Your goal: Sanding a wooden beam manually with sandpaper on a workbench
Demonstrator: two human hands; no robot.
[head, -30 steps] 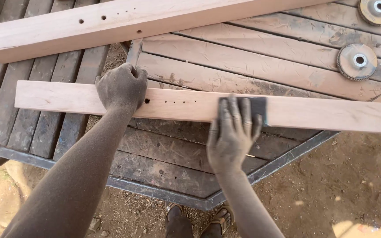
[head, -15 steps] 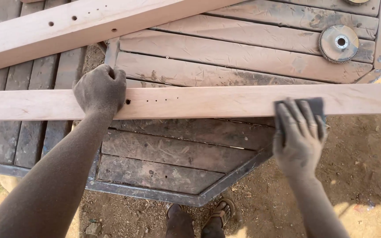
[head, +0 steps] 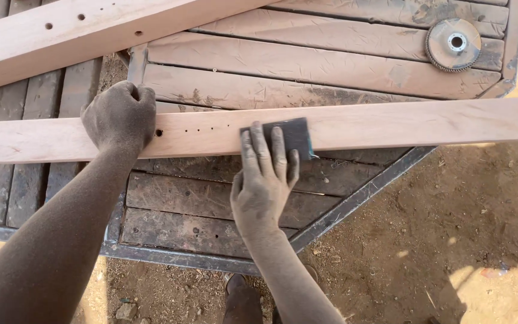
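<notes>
Your left hand (head: pixel 119 115) is closed in a fist around the near plank (head: pixel 391 125), pressing it down onto the slatted worktop (head: pixel 331 66). That grip pins the board so it cannot slide under a sideways push. The plank lies crosswise over the worktop, its right end overhanging the dirt ground (head: pixel 463 240).

Your right hand (head: pixel 264 180) lies flat, fingers (head: pixel 258 150) spread and extended, not curled around anything. They press a dark sanding pad (head: pixel 292 135) against the plank's top face, just right of a row of small drilled holes (head: pixel 196 129). The open palm spreads pressure evenly over the pad. Whether the thumb hooks the pad's near edge is hard to tell.

A second plank (head: pixel 61 30) rests diagonally at upper left, clear of the work. A round abrasive disc (head: pixel 454 44) sits on the worktop's far right corner, well apart from both hands.
</notes>
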